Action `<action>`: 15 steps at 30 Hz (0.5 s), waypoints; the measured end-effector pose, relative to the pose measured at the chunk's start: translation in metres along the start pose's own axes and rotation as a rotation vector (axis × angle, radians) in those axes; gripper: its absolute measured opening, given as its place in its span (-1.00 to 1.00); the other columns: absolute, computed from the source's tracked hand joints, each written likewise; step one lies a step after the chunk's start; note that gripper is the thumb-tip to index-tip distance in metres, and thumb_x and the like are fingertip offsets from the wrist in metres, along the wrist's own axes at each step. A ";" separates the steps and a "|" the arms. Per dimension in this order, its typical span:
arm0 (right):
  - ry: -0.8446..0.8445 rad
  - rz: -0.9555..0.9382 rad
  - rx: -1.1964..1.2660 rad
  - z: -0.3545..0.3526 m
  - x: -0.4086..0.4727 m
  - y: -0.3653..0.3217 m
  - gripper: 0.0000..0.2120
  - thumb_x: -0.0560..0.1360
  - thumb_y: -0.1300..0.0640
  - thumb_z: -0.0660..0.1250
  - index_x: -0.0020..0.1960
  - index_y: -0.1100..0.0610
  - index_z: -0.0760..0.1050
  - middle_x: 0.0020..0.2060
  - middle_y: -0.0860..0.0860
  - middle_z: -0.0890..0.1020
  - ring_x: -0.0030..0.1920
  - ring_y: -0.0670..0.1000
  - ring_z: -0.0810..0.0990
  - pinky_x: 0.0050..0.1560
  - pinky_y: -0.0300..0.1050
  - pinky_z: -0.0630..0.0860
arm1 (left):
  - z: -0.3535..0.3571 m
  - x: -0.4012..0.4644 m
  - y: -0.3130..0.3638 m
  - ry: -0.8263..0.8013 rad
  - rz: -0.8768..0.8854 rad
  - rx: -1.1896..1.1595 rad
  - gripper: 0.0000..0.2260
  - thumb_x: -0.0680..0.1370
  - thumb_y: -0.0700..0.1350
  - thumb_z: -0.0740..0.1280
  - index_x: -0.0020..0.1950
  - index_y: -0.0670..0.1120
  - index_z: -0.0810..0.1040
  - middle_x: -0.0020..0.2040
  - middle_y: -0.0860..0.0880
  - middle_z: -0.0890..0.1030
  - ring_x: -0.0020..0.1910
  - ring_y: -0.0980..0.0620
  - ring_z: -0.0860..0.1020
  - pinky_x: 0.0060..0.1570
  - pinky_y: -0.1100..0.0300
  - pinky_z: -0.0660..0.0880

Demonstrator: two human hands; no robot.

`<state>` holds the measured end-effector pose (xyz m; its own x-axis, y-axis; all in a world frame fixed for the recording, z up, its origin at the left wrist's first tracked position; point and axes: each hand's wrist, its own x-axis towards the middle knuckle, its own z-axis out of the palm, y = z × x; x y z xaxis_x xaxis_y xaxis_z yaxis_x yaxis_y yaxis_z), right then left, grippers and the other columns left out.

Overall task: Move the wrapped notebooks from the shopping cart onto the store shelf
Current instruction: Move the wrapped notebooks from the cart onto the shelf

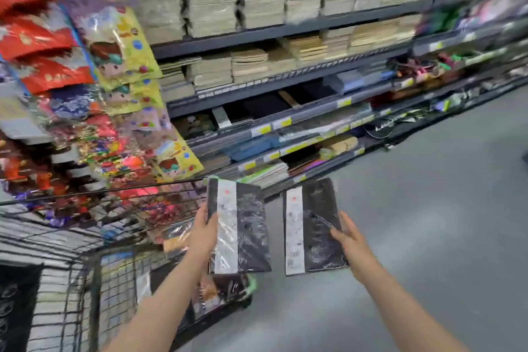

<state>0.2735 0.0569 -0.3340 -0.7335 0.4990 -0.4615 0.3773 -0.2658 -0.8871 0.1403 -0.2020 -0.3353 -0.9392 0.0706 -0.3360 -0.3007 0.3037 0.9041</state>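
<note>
Left hand (204, 233) and right hand (347, 238) each clasp a wrapped notebook (238, 226), fingers closed on slippery film; the shelf (285, 120) lies beyond them—best slid in flat.

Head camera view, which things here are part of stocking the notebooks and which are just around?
Part of the job:
left hand
right hand
left wrapped notebook
right wrapped notebook
shopping cart
store shelf

Just around:
hanging gift bags
tan paper stacks
</note>
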 end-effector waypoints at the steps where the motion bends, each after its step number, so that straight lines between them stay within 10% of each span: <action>1: 0.012 0.006 0.009 -0.018 0.005 -0.005 -0.46 0.55 0.38 0.15 0.46 0.05 0.19 0.25 0.10 0.49 0.19 0.16 0.52 -0.15 -0.31 0.56 | 0.020 -0.002 0.006 -0.009 0.012 0.001 -0.57 0.62 -0.19 0.14 0.49 -0.09 0.17 0.48 -0.07 0.25 0.43 -0.04 0.26 0.40 0.08 0.17; 15: 0.116 0.134 0.026 -0.130 0.106 -0.033 -0.44 0.53 0.30 0.22 0.45 -0.06 0.21 0.25 0.13 0.53 0.19 0.15 0.55 0.26 0.11 0.44 | 0.139 0.042 0.022 0.013 -0.063 0.012 -0.56 0.63 -0.15 0.11 0.51 0.02 0.14 0.49 -0.01 0.23 0.44 -0.06 0.25 0.41 0.00 0.18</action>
<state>0.2567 0.2260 -0.3549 -0.6065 0.5494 -0.5747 0.4518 -0.3566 -0.8177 0.1177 -0.0601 -0.3659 -0.9207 0.0387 -0.3884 -0.3571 0.3183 0.8782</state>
